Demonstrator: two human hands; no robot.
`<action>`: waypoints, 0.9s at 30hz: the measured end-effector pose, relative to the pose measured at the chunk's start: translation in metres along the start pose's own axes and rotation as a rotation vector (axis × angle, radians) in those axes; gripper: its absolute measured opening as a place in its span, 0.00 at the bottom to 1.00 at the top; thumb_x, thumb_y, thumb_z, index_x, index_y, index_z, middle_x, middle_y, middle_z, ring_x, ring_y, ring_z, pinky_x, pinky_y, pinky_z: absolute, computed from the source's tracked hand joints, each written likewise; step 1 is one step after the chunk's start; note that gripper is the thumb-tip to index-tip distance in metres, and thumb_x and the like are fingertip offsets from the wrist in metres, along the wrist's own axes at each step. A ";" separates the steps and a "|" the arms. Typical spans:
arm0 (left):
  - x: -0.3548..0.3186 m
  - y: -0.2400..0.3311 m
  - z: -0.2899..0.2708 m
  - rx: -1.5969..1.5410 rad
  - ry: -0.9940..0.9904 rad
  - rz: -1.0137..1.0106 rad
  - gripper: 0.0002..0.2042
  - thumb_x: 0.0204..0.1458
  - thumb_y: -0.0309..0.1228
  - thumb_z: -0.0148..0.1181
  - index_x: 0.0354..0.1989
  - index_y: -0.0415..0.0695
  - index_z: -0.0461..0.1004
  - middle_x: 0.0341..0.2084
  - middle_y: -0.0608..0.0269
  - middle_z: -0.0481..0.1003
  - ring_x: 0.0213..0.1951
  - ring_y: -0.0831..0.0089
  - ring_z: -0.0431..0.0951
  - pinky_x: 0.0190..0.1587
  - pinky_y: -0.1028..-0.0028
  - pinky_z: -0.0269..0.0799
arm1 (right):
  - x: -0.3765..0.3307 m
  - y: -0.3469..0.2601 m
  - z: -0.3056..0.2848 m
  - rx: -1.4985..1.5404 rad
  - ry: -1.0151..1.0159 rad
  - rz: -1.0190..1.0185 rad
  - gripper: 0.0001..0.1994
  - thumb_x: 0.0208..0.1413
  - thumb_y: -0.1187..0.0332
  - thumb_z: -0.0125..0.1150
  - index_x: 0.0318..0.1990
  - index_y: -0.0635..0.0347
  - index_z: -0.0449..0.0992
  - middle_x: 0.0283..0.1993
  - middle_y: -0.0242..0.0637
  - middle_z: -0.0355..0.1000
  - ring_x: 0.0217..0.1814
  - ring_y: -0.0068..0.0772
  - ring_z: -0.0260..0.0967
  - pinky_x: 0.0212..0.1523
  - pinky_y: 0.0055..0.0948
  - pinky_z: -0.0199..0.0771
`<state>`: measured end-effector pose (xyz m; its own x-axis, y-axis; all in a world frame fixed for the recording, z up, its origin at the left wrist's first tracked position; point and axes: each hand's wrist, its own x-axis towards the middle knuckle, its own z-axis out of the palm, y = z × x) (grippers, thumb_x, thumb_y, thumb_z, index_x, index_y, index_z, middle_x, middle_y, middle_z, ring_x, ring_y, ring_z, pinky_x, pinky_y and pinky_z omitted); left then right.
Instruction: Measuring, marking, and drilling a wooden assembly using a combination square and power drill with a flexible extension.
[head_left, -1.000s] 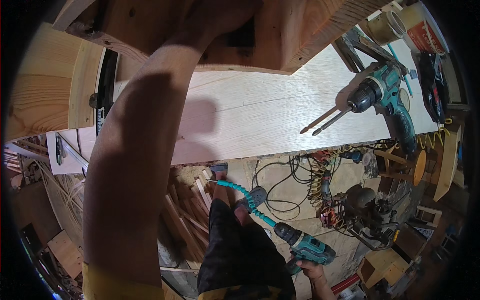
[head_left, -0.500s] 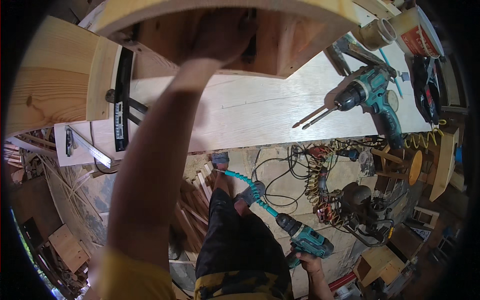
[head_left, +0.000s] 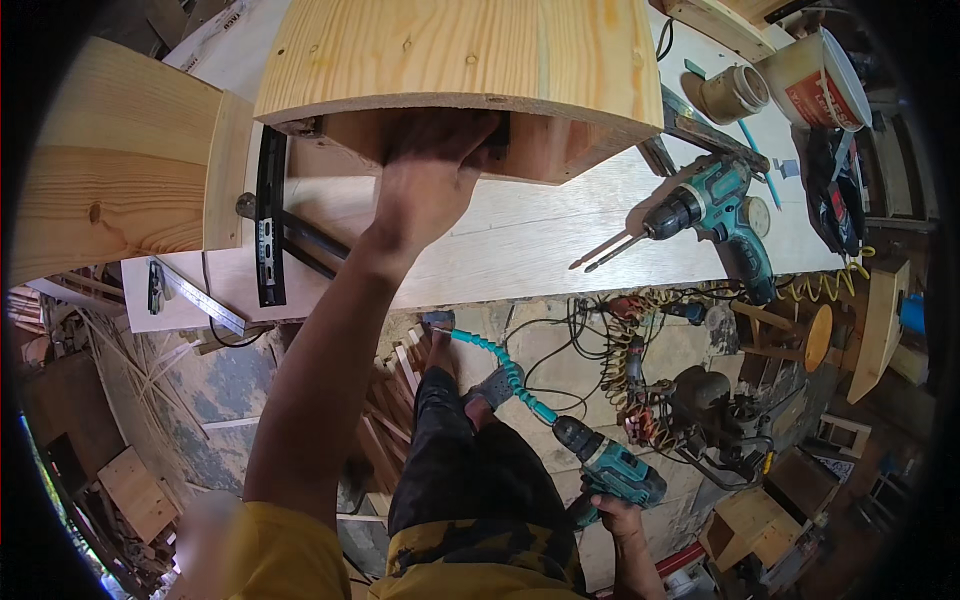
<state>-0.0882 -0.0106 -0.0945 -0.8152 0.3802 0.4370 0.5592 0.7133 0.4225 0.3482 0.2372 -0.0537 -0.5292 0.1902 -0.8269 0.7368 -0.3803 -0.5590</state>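
A pale pine box (head_left: 450, 60) with a curved front edge lies on the workbench (head_left: 470, 250), its opening facing me. My left hand (head_left: 428, 190) reaches into that opening, near a dark strip inside; its fingers are partly lost in shadow and blur, so what they hold cannot be made out. Low at my right side, my right hand (head_left: 618, 515) grips a teal cordless drill (head_left: 620, 474). From the drill's chuck a teal flexible shaft extension (head_left: 505, 365) curves up and left, its tip over the floor near my foot.
A second cordless drill (head_left: 715, 215) with a long bit lies on the bench, beside a clamp (head_left: 710, 130), a jar (head_left: 735, 95) and a white bucket (head_left: 815, 85). At left are a drawer slide (head_left: 268, 225) and a square (head_left: 205, 302). Cables (head_left: 560, 340) and a machine (head_left: 710, 400) occupy the floor.
My left hand has drawn back toward me, partly out of the opening. The box has tipped or shifted toward me, showing more of its top panel. The right hand keeps its grip on the drill.
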 end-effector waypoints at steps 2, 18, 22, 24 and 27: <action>-0.004 0.005 -0.002 -0.040 -0.030 -0.028 0.18 0.53 0.32 0.57 0.53 0.51 0.73 0.46 0.56 0.75 0.48 0.53 0.73 0.55 0.61 0.67 | 0.000 -0.002 0.002 0.008 -0.004 0.006 0.30 0.32 0.66 0.74 0.48 0.62 0.74 0.42 0.37 0.75 0.42 0.34 0.73 0.46 0.32 0.72; -0.005 0.027 0.002 0.225 -0.042 -0.101 0.31 0.47 0.52 0.62 0.58 0.49 0.69 0.57 0.55 0.67 0.58 0.56 0.64 0.62 0.48 0.50 | 0.010 0.004 0.007 0.010 -0.025 -0.048 0.30 0.34 0.65 0.76 0.50 0.62 0.73 0.44 0.37 0.74 0.44 0.34 0.72 0.47 0.32 0.72; -0.002 0.028 0.000 0.250 -0.006 -0.042 0.33 0.46 0.54 0.62 0.58 0.48 0.69 0.57 0.54 0.67 0.59 0.57 0.64 0.62 0.50 0.50 | 0.007 0.005 0.008 0.040 -0.004 -0.013 0.30 0.35 0.66 0.75 0.50 0.63 0.72 0.45 0.38 0.74 0.45 0.35 0.72 0.48 0.33 0.73; 0.000 0.023 -0.003 0.216 -0.013 -0.007 0.31 0.49 0.51 0.61 0.60 0.51 0.67 0.58 0.53 0.66 0.60 0.55 0.63 0.64 0.54 0.51 | 0.006 0.006 0.008 0.063 0.000 -0.004 0.30 0.35 0.66 0.75 0.50 0.63 0.72 0.45 0.38 0.74 0.46 0.35 0.72 0.48 0.33 0.73; 0.008 0.012 -0.004 0.199 -0.120 -0.020 0.27 0.52 0.47 0.59 0.60 0.54 0.67 0.59 0.53 0.65 0.61 0.56 0.64 0.64 0.58 0.53 | 0.005 0.009 0.008 0.047 -0.001 -0.013 0.30 0.34 0.67 0.74 0.50 0.63 0.73 0.44 0.37 0.74 0.45 0.34 0.72 0.48 0.32 0.73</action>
<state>-0.0873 -0.0010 -0.0826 -0.8445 0.4236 0.3277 0.5116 0.8190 0.2599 0.3487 0.2280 -0.0623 -0.5389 0.1950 -0.8195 0.7090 -0.4202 -0.5663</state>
